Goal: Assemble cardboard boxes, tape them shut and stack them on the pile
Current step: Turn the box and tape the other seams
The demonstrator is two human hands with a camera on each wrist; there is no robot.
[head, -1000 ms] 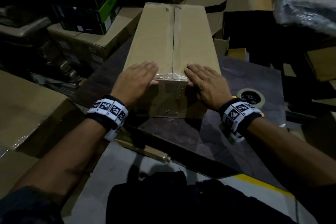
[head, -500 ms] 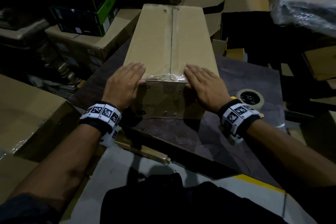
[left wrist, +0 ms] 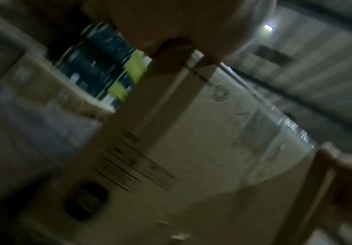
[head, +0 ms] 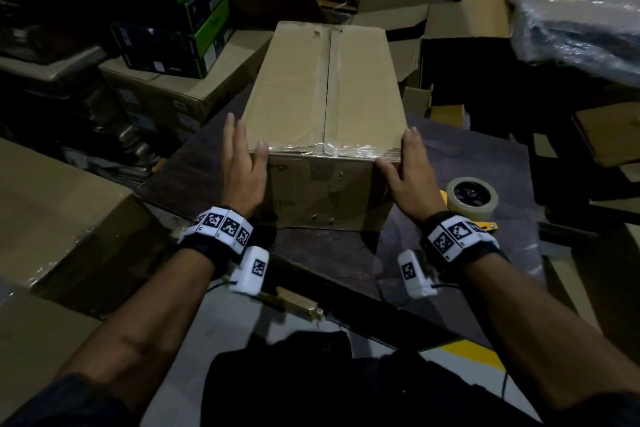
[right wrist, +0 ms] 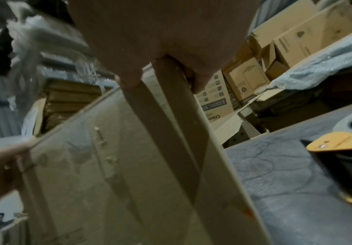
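Note:
A long closed cardboard box (head: 325,87) lies lengthwise on the dark table (head: 485,156). Clear tape runs down its top seam and wrinkles over the near edge (head: 332,151). My left hand (head: 244,152) lies flat against the near left corner, fingers straight along the side and thumb on the top edge. My right hand (head: 407,163) mirrors it at the near right corner, with its thumb on the near face. The blurred left wrist view shows the box's printed end (left wrist: 191,149). In the right wrist view my right hand straddles the corner of the box (right wrist: 107,165).
A tape dispenser with a roll (head: 471,198) sits on the table right of my right wrist, also close by in the right wrist view (right wrist: 349,157). Brown cartons (head: 52,218) and green-black boxes (head: 180,10) crowd the left. Loose cardboard and plastic wrap (head: 571,17) lie behind.
Both hands have slid off the box's top near the seam, outward to the near corners. They now lie against its sides. The box stays on the table.

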